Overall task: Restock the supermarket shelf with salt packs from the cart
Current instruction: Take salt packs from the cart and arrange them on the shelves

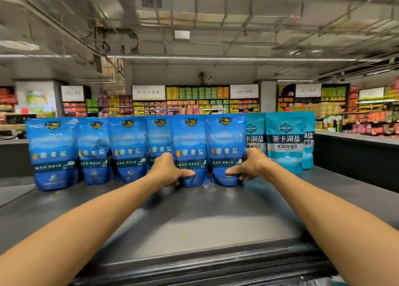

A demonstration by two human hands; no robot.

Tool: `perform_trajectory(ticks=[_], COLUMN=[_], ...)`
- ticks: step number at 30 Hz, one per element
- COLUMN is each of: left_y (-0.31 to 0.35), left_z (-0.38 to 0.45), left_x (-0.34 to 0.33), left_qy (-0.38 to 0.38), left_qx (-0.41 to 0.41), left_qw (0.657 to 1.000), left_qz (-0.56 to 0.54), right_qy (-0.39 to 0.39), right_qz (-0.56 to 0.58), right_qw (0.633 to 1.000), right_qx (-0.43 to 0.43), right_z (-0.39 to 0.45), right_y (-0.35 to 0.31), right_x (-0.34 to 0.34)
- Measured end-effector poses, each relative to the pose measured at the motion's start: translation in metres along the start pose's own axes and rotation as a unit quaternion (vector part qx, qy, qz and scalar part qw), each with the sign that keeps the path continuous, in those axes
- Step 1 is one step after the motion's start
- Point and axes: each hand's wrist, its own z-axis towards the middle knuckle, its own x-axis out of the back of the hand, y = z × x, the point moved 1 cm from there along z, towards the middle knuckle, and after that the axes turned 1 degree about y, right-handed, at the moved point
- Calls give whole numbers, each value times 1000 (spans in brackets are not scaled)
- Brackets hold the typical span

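Mid-frame, a row of salt packs [190,152] stands on the shelf [194,216]. Left hand [170,171] and right hand [248,167] each grip one pack, thumbs across the fronts. Cart unseen; remaining stock undeterminable.

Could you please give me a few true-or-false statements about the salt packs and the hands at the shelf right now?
1. Both hands grip dark blue packs. True: the left hand holds one dark blue pack, the right hand the dark blue pack beside it.
2. The packs lie flat. False: they stand upright on the shelf.
3. Teal packs stand right of the blue ones. True.
4. The left hand is empty. False: it grips a pack.
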Motion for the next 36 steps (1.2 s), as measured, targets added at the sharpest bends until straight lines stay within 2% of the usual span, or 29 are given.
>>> perform_trajectory(ticks=[3,7,12,14,21,25,28,30,32,36], left_y=[8,13,12,11,12,16,19,21,25,40], left_z=[8,21,37,39,40,33,25,15,4,-27], left_x=[-5,-6,-11,-13,-10,-16,-16,-12,-4,13], left_qy=[-44,-64,-15,1,47,38,25,53,103,146], left_qx=[33,78,109,108,55,15,0,-24,-61,-100], left_qw=[997,994,993,994,973,960,950,937,929,954], left_qz=[-52,-51,-35,8,217,276,311,344,349,242], right_qy=[26,64,79,86,130,154,129,128,150,150], right_qz=[6,-24,-54,-58,-62,-76,-95,-127,-154,-143], right_qw=[999,998,995,994,989,985,987,983,977,977], right_qx=[-21,-12,-12,-15,-35,-8,-7,-12,2,43], right_z=[14,30,47,52,57,54,48,39,23,-22], right_y=[-3,-3,4,5,4,6,1,-5,-10,-16], right_x=[-7,-19,-30,-33,-38,-37,-35,-29,-17,9])
